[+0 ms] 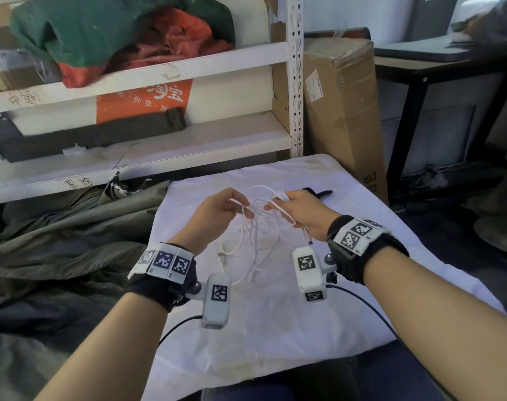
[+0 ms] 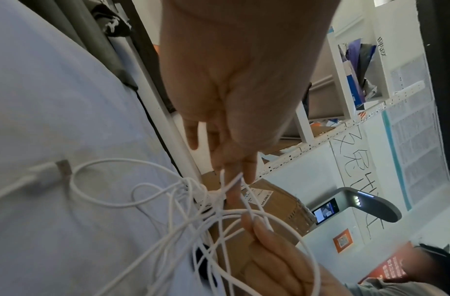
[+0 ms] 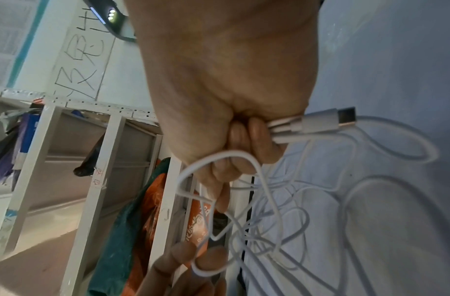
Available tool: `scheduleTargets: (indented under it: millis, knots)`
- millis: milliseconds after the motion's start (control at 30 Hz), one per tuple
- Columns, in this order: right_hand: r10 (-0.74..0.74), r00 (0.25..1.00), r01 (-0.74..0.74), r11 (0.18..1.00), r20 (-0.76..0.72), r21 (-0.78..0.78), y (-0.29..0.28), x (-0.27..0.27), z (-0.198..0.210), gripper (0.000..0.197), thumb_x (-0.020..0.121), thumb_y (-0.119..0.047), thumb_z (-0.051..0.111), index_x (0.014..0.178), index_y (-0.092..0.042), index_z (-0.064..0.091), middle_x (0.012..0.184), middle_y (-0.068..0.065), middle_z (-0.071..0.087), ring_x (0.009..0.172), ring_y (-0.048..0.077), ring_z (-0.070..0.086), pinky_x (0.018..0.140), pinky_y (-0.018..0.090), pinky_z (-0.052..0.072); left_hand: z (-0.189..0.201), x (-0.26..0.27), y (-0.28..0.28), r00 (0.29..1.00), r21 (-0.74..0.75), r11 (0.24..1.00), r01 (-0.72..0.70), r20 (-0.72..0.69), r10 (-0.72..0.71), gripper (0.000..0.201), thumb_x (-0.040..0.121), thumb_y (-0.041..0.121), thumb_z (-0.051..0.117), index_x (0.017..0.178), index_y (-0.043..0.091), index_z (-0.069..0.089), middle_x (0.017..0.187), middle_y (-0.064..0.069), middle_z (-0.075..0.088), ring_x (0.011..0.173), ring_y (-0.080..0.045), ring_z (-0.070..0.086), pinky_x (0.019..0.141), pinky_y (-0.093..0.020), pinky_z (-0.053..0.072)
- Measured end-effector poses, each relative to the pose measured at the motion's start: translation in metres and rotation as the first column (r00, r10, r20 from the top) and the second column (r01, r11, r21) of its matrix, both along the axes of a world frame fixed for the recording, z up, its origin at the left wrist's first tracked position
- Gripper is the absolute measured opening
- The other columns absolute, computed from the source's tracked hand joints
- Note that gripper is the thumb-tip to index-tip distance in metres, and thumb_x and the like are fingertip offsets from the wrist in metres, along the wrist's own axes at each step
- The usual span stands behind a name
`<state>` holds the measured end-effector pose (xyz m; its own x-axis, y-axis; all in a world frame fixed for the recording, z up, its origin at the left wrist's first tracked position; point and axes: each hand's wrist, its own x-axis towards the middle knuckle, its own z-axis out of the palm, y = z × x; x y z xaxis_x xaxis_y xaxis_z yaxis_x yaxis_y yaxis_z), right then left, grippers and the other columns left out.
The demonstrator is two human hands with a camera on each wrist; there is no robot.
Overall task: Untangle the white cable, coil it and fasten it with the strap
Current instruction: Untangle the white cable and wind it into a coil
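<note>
I hold the white cable up in both hands over the middle of the white cloth, nearer its far edge than the near one. It is thin, round and glossy white, and it is in a loose tangle: several loops cross one another between my hands and hang down until the lowest loops lie on the cloth.

My left hand has its fingers curled, thumb and fingertips pinching one or two strands at the top of the tangle; the left wrist view shows the strands meeting in a tight little knot just below those fingertips. A silver-tipped plug on a white sleeve lies flat on the cloth on my left.

My right hand is closed in a fist round a bunch of strands. From the heel of the fist sticks out a white plug with a small metal tip, and a thinner white end lies against it. One stiff loop arches over my right knuckles and runs down to the fingers of my other hand.

A black strap lies on the cloth beyond my right hand, toward the far right corner, partly hidden by the hand.
</note>
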<state>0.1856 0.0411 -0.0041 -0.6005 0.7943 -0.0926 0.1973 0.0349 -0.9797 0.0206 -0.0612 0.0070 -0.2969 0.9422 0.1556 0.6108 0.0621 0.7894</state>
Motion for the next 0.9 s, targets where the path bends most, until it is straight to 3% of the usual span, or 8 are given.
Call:
scheduleTargets:
  millis: [100, 167, 267, 400, 567, 667, 733, 900]
  knots:
    - [0.048, 0.999, -0.048, 0.999, 0.012, 0.002, 0.001, 0.000, -0.001, 0.019, 0.092, -0.021, 0.060, 0.096, -0.005, 0.071, 0.046, -0.005, 0.035, 0.044, 0.009, 0.025, 0.043, 0.020, 0.019, -0.002, -0.003, -0.001, 0.984, 0.007, 0.997, 0.082, 0.161, -0.082, 0.037, 0.084, -0.016, 0.041, 0.100, 0.014, 0.056, 0.088, -0.001, 0.073, 0.090, -0.013, 0.064, 0.083, -0.024, 0.047]
    - [0.088, 0.996, -0.088, 0.996, -0.001, -0.005, 0.000, -0.001, 0.001, 0.015, 0.092, -0.020, 0.060, 0.093, -0.008, 0.069, 0.051, -0.004, 0.034, 0.046, 0.009, 0.024, 0.043, 0.020, 0.019, -0.002, -0.004, 0.002, 0.981, 0.014, 0.996, 0.091, 0.171, -0.092, 0.038, 0.085, -0.016, 0.043, 0.105, 0.014, 0.052, 0.095, 0.000, 0.069, 0.088, -0.014, 0.063, 0.080, -0.022, 0.049]
    - [0.147, 0.989, -0.147, 0.989, -0.009, 0.009, -0.003, -0.002, 0.006, 0.012, 0.092, -0.018, 0.060, 0.092, -0.007, 0.064, 0.053, -0.004, 0.034, 0.046, 0.008, 0.025, 0.041, 0.017, 0.020, -0.001, -0.004, 0.008, 0.990, 0.002, 0.997, 0.082, -0.111, -0.082, 0.035, 0.090, 0.000, 0.054, 0.119, 0.018, 0.047, 0.109, 0.007, 0.059, 0.081, -0.013, 0.057, 0.070, -0.008, 0.043]
    - [0.193, 0.981, -0.194, 0.979, 0.024, 0.064, -0.003, -0.002, 0.011, 0.031, 0.093, -0.022, 0.058, 0.105, 0.006, 0.066, 0.051, -0.004, 0.035, 0.046, 0.007, 0.025, 0.041, 0.016, 0.021, -0.003, -0.008, 0.015, 0.858, -0.135, 0.984, 0.119, -0.485, -0.170, 0.024, 0.090, 0.019, 0.061, 0.114, 0.017, 0.058, 0.103, 0.001, 0.066, 0.086, -0.017, 0.058, 0.064, -0.011, 0.034]
    - [0.082, 0.996, -0.084, 0.995, 0.033, 0.056, 0.002, 0.002, 0.013, 0.020, 0.091, -0.023, 0.062, 0.094, -0.008, 0.074, 0.043, -0.008, 0.040, 0.046, 0.009, 0.025, 0.044, 0.019, 0.020, -0.001, -0.017, 0.011, 0.803, -0.043, 0.993, 0.107, -0.586, -0.112, 0.019, 0.091, 0.016, 0.060, 0.108, 0.016, 0.070, 0.101, 0.003, 0.069, 0.082, -0.012, 0.056, 0.066, -0.011, 0.034]
    - [-0.046, 0.999, 0.046, 0.998, 0.001, 0.039, 0.006, 0.000, 0.014, 0.018, 0.092, -0.017, 0.060, 0.098, -0.006, 0.073, 0.040, -0.011, 0.047, 0.046, 0.009, 0.027, 0.043, 0.018, 0.021, 0.000, -0.016, 0.006, 0.831, 0.146, 0.976, 0.163, -0.554, -0.056, 0.025, 0.093, 0.006, 0.054, 0.113, 0.013, 0.067, 0.109, 0.002, 0.066, 0.073, -0.006, 0.054, 0.066, -0.017, 0.047]
    - [-0.117, 0.993, 0.118, 0.991, -0.012, 0.057, 0.009, -0.002, 0.016, 0.017, 0.092, -0.015, 0.058, 0.093, -0.008, 0.073, 0.053, -0.004, 0.053, 0.048, 0.011, 0.030, 0.043, 0.019, 0.022, 0.002, -0.017, 0.002, 0.852, 0.287, 0.938, 0.196, -0.523, -0.017, 0.030, 0.094, 0.003, 0.051, 0.118, 0.014, 0.065, 0.114, 0.006, 0.062, 0.070, 0.001, 0.053, 0.065, -0.016, 0.051]
    - [-0.284, 0.957, 0.285, 0.958, -0.051, 0.017, 0.022, 0.004, 0.011, 0.015, 0.091, -0.013, 0.057, 0.078, -0.011, 0.064, 0.056, 0.002, 0.039, 0.048, 0.014, 0.029, 0.046, 0.024, 0.024, 0.011, -0.034, -0.007, 0.943, 0.401, 0.915, -0.048, -0.282, 0.173, 0.027, 0.096, 0.007, 0.050, 0.120, 0.011, 0.063, 0.089, 0.001, 0.066, 0.060, 0.008, 0.062, 0.059, -0.004, 0.046]
